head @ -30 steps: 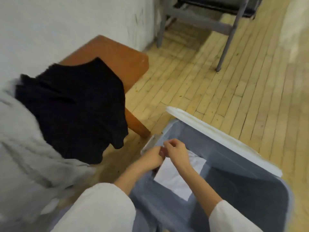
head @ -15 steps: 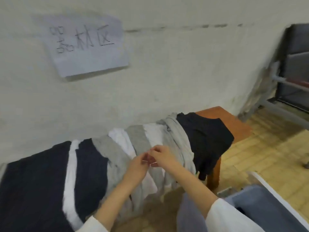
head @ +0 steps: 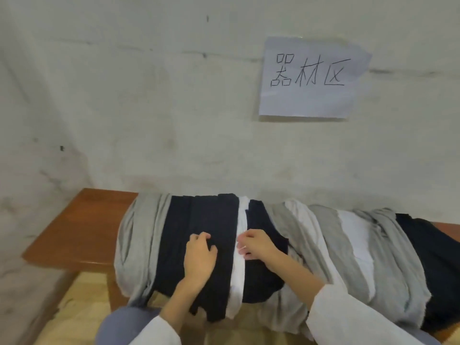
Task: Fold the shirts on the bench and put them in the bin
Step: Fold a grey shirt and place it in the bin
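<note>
Soft cotton shirts (head: 321,245) lie draped and overlapping along the brown wooden surface (head: 74,227), hanging over its near edge. The left hand (head: 200,256) curls its fingers into the dark navy shirt (head: 199,215), bunching the cloth. The right hand (head: 257,247) has curled fingers at the narrow white shirt (head: 240,282) just to the right; whether they grip it I cannot tell. The cloth looks light and limp and will likely drag its neighbours, so lift by the shoulders with both hands.

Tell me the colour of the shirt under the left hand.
The shirt is dark navy; head view.
</note>
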`<state>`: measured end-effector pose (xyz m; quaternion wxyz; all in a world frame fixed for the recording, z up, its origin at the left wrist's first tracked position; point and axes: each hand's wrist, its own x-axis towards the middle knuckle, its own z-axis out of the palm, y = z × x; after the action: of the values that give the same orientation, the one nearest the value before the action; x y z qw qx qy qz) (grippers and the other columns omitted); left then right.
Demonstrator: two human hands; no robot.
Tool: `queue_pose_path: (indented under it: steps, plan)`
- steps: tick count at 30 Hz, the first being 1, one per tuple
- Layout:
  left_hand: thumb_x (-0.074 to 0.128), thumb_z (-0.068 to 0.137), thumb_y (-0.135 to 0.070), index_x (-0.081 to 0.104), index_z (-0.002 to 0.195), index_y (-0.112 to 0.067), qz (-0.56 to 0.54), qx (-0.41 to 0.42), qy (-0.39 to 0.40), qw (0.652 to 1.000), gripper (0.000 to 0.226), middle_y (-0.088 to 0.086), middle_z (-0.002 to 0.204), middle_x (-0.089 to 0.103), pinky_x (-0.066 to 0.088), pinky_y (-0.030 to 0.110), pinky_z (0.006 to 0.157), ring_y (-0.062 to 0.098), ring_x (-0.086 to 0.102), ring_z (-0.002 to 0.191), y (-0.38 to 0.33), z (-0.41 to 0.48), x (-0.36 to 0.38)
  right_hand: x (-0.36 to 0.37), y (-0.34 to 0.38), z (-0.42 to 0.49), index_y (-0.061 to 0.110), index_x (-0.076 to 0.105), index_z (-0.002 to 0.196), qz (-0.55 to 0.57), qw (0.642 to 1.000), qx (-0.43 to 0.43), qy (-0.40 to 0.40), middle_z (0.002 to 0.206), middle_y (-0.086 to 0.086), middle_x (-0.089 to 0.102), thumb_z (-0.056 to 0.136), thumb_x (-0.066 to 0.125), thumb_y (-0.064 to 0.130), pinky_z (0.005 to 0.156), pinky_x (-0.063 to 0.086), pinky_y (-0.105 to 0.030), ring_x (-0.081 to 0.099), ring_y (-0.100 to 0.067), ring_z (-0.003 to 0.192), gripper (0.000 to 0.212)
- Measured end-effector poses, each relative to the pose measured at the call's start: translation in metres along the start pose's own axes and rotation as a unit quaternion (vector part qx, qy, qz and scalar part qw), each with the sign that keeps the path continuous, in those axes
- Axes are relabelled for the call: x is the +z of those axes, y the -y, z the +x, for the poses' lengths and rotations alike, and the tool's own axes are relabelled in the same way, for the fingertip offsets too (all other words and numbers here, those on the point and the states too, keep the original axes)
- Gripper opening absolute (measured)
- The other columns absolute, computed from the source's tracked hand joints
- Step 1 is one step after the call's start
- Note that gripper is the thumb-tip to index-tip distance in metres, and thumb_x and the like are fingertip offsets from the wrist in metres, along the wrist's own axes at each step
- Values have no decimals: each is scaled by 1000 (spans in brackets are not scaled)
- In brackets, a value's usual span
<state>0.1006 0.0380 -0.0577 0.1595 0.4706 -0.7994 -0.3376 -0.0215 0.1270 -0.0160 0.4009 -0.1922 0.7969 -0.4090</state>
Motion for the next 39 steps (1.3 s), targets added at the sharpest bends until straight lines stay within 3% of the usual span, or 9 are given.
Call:
queue_pose_path:
  steps: [6,13,18,24,28,32,35,37,39]
  plan:
    - [44,96,-30,32,142,-8,171,-69,-43,982,52,16,141,38,33,40,104,31,38,128,34,39,-30,38,22,25,12,55,127,-118,988,-89,-41,118,-3,61,95,51,13,82,47,-19,56,-8,89,32]
    - [53,92,-27,46,123,-3,162,-181,-107,964,40,24,131,44,36,48,99,39,43,120,83,68,-74,78,28,36,17,58,118,-56,993,-88,62,100,4,61,94,51,12,83,53,-25,61,-10,88,26]
    - [50,94,-9,38,73,-18,-42,-24,-126,991,26,1,70,45,37,23,56,21,53,67,59,63,-86,79,32,36,12,56,122,7,994,-11,106,105,0,59,96,53,25,79,48,-21,57,-11,96,30]
    - [59,87,-6,52,100,-22,37,94,-35,994,22,-4,90,43,35,16,70,11,44,76,-50,22,-43,54,49,30,24,63,92,238,953,6,190,90,2,62,94,45,51,76,51,-20,64,-2,81,32]
    - [53,94,-21,50,87,-19,-63,295,71,951,7,-8,97,46,43,25,71,6,46,73,-83,-13,-29,19,44,7,23,63,52,397,893,-83,194,44,7,56,26,86,69,41,40,-16,53,0,37,57]
    - [53,94,-21,49,78,-23,-251,172,-121,945,17,-5,80,49,44,22,63,10,50,69,-87,-23,-31,-27,52,2,5,76,86,508,831,-34,225,86,-14,73,81,54,52,63,57,-28,72,-22,78,52]
    - [49,96,-20,46,79,-20,-294,92,-208,928,18,-3,76,45,39,19,60,8,45,65,-91,-28,-24,-63,52,-11,0,75,93,493,843,-32,215,96,-18,72,65,77,37,69,59,-38,71,-29,86,47]
    - [45,98,-23,51,85,-13,-326,-20,-163,931,17,2,83,49,40,27,66,15,48,74,-89,-19,-14,-89,36,-17,-1,75,91,547,809,-57,210,94,-19,72,49,85,30,65,59,-40,71,-30,84,53]
    - [43,99,-31,60,96,-4,-465,-182,56,865,33,10,90,58,45,35,72,24,56,81,-91,-12,-4,-114,14,-25,4,77,82,532,827,-79,163,87,-15,73,49,89,29,61,58,-35,72,-26,78,43]
